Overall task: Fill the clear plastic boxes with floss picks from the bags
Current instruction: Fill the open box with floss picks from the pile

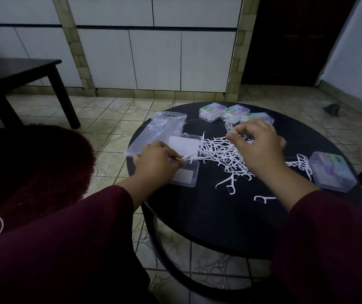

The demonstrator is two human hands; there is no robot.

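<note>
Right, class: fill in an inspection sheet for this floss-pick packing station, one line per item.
Surface: round black table, dimly lit.
Job's things: open clear box at left; loose floss picks heaped mid-table; three closed boxes at the far edge; another closed box at right.
Clutter: plastic bag beside the open box.
Grips: left hand pinches a pick over the open box; right hand holds picks above the heap.
Cables: nothing seen.
Surroundings: tiled floor, white cabinets, dark side table.
</note>
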